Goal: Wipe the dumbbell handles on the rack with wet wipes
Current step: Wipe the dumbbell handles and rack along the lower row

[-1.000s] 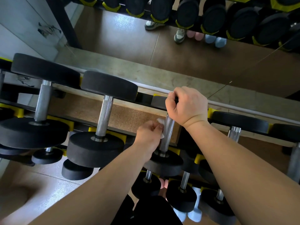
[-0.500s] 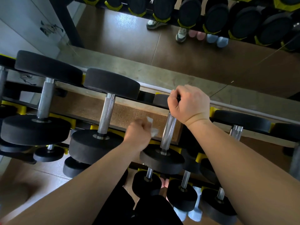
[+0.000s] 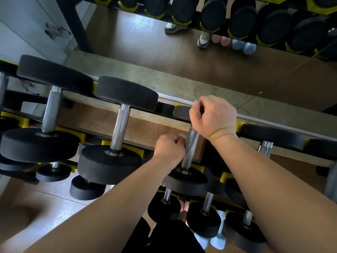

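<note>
A black dumbbell with a knurled steel handle (image 3: 190, 148) lies on the top tier of the rack (image 3: 138, 143), at the centre of view. My left hand (image 3: 169, 150) pinches a small white wet wipe (image 3: 182, 137) and holds it against the left side of that handle. My right hand (image 3: 213, 115) grips the far end of the same dumbbell, where the handle meets its far head, which is mostly hidden under the fist. Its near head (image 3: 185, 180) rests on the front rail.
Two larger dumbbells (image 3: 120, 128) (image 3: 51, 110) lie to the left on the same tier, another (image 3: 264, 148) to the right. Smaller dumbbells (image 3: 204, 218) fill the lower tiers. A mirror (image 3: 200, 57) stands right behind the rack, with a wall to the left.
My left hand, which had drawn left away from the handle half a second ago, is back against it with the wipe. My right hand has kept its grip on the far end.
</note>
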{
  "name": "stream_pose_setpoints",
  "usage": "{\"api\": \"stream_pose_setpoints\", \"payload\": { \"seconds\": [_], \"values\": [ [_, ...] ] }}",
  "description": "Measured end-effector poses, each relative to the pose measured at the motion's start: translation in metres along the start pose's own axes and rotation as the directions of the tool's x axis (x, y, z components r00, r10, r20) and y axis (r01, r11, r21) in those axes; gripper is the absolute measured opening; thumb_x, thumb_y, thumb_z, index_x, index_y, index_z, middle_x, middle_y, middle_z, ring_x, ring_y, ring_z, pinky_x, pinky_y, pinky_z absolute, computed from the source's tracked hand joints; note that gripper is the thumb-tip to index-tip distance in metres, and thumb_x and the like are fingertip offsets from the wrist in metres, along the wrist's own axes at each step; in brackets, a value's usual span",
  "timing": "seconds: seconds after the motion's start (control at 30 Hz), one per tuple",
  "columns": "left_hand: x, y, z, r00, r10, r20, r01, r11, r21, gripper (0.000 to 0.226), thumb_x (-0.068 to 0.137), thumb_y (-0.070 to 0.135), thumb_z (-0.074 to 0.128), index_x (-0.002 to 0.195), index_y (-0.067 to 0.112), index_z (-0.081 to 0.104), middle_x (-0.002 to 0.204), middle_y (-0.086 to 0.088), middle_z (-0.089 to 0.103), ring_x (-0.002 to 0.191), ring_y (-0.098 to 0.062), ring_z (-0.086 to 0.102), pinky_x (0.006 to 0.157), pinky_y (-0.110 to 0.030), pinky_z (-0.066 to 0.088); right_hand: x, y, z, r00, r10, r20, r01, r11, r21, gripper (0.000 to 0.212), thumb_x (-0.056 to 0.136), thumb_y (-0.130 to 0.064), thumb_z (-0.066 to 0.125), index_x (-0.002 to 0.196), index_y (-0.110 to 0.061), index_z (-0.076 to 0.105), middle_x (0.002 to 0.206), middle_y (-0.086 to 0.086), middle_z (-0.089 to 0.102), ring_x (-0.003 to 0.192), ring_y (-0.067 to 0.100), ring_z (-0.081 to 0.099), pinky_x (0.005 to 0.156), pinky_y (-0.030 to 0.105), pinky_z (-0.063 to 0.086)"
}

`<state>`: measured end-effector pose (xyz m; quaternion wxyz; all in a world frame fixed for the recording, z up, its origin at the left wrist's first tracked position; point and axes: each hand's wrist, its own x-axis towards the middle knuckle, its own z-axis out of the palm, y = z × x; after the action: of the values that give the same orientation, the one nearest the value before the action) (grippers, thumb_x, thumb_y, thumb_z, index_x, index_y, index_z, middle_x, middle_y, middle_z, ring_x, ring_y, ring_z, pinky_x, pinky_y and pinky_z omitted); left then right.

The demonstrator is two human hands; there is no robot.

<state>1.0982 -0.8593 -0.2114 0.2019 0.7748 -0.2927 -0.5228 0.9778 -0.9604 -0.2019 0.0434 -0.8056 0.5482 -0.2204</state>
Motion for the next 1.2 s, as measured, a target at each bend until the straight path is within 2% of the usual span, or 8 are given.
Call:
{"api": "stream_pose_setpoints", "payload": {
  "seconds": [0.13, 0.23, 0.4, 0.57, 0.73, 0.83, 1.0, 1.2],
  "values": [
    [0.007, -0.003, -0.001, 0.986, 0.156, 0.062, -0.167, 0.95, 0.264, 0.028, 0.104, 0.018, 0.047, 0.079, 0.014, 0.058, 0.072, -0.002, 0.061, 0.059, -0.016, 0.057, 0.045, -0.022, 0.037, 0.001, 0.0, 0.0, 0.999, -0.003, 0.037, 0.004, 1.0, -0.01, 0.038, 0.095, -0.036, 0.042, 0.062, -0.017, 0.046, 0.059, -0.003, 0.045, 0.055, 0.022, 0.042, 0.047, 0.026, 0.028],
    [0.015, -0.007, -0.01, 0.99, 0.127, 0.052, -0.138, 0.924, 0.356, 0.023, 0.108, 0.021, 0.042, 0.095, 0.013, 0.06, 0.087, -0.005, 0.064, 0.07, -0.016, 0.063, 0.049, -0.019, 0.042, 0.002, 0.0, 0.0, 0.998, -0.008, 0.059, 0.008, 1.0, -0.01, 0.039, 0.096, -0.037, 0.041, 0.063, -0.017, 0.048, 0.059, -0.003, 0.045, 0.055, 0.022, 0.043, 0.046, 0.028, 0.035],
    [0.026, -0.019, -0.035, 0.996, 0.068, -0.064, -0.05, 0.967, 0.248, 0.027, 0.109, 0.031, 0.044, 0.115, 0.013, 0.062, 0.094, -0.007, 0.067, 0.076, -0.014, 0.066, 0.056, -0.024, 0.046, 0.002, 0.001, 0.0, 0.999, -0.021, 0.046, 0.021, 1.0, -0.002, 0.038, 0.097, -0.036, 0.041, 0.063, -0.018, 0.048, 0.059, -0.004, 0.045, 0.054, 0.021, 0.043, 0.047, 0.026, 0.032],
    [0.002, 0.005, -0.013, 0.985, 0.119, 0.122, -0.126, 0.991, 0.053, 0.024, 0.108, 0.032, 0.049, 0.098, 0.02, 0.068, 0.077, 0.0, 0.066, 0.052, -0.003, 0.053, 0.044, -0.017, 0.04, 0.002, 0.002, -0.001, 1.0, -0.023, 0.021, 0.023, 1.0, 0.005, 0.036, 0.095, -0.035, 0.042, 0.064, -0.018, 0.047, 0.06, -0.005, 0.044, 0.054, 0.021, 0.042, 0.048, 0.026, 0.028],
    [-0.009, 0.005, 0.003, 0.997, -0.065, 0.052, 0.074, 0.978, -0.197, 0.022, 0.104, 0.037, 0.054, 0.095, 0.024, 0.07, 0.083, -0.001, 0.07, 0.078, -0.017, 0.066, 0.072, -0.038, 0.057, 0.001, 0.002, -0.001, 1.0, -0.03, -0.005, 0.03, 0.999, 0.012, 0.033, 0.095, -0.034, 0.044, 0.065, -0.021, 0.044, 0.061, -0.005, 0.045, 0.055, 0.021, 0.042, 0.049, 0.026, 0.027],
    [-0.005, 0.006, 0.002, 1.0, 0.024, -0.002, -0.024, 1.0, 0.001, 0.024, 0.105, 0.026, 0.051, 0.089, 0.02, 0.068, 0.081, -0.004, 0.069, 0.067, -0.017, 0.062, 0.052, -0.027, 0.044, 0.001, 0.003, -0.002, 1.0, -0.028, -0.001, 0.028, 0.999, 0.02, 0.033, 0.095, -0.035, 0.043, 0.064, -0.02, 0.045, 0.061, -0.006, 0.044, 0.055, 0.021, 0.041, 0.05, 0.025, 0.023],
    [-0.021, -0.005, -0.023, 0.95, 0.289, 0.118, -0.311, 0.836, 0.452, 0.031, 0.103, 0.019, 0.052, 0.073, 0.023, 0.058, 0.068, 0.007, 0.059, 0.065, -0.012, 0.058, 0.052, -0.022, 0.033, 0.001, 0.003, -0.001, 1.0, -0.025, 0.008, 0.024, 0.999, 0.043, 0.033, 0.093, -0.037, 0.042, 0.065, -0.021, 0.043, 0.062, -0.007, 0.042, 0.057, 0.021, 0.039, 0.052, 0.025, 0.021],
    [-0.05, -0.013, -0.067, 0.923, 0.384, -0.028, -0.345, 0.856, 0.384, 0.024, 0.106, 0.023, 0.051, 0.086, 0.02, 0.064, 0.069, 0.008, 0.058, 0.061, -0.006, 0.053, 0.053, -0.016, 0.037, 0.004, -0.001, -0.009, 0.993, 0.002, 0.12, -0.004, 1.0, 0.014, 0.036, 0.095, -0.043, 0.033, 0.068, -0.023, 0.049, 0.066, -0.008, 0.049, 0.063, 0.019, 0.048, 0.054, 0.028, 0.032]
  ]
}}
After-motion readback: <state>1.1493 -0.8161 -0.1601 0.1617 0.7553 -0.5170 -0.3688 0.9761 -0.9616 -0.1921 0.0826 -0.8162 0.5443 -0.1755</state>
